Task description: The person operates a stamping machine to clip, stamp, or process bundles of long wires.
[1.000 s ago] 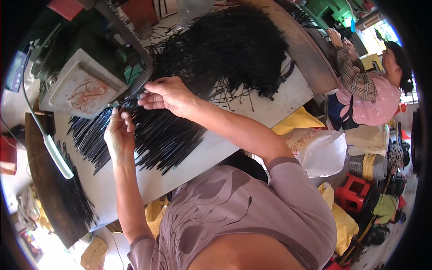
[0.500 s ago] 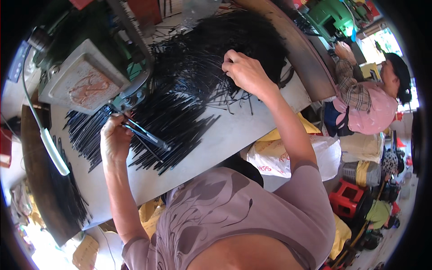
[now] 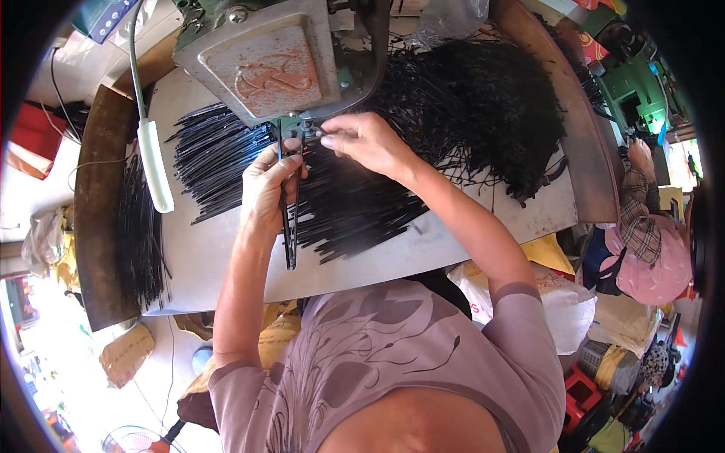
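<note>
Black plastic strips lie fanned over the pale worktable, and one thin bundle of them is pinched in the left hand, its long axis running nearly straight away from the person: the near end hangs below the fist, the far end points up into the small machine head beneath the grey metal plate. The right hand is the nearer of the two to that opening, fingertips closed lightly on the upper tip of a strip just at the mechanism; whether it grips one strip or two is too small to tell. Behind the right forearm the big tangled black heap covers the far right of the table. Half a second earlier the right hand was out on that heap, well apart from the machine, and the left held its bundle slanted across the table; now both hands meet at the machine and the bundle stands aligned with it.
</note>
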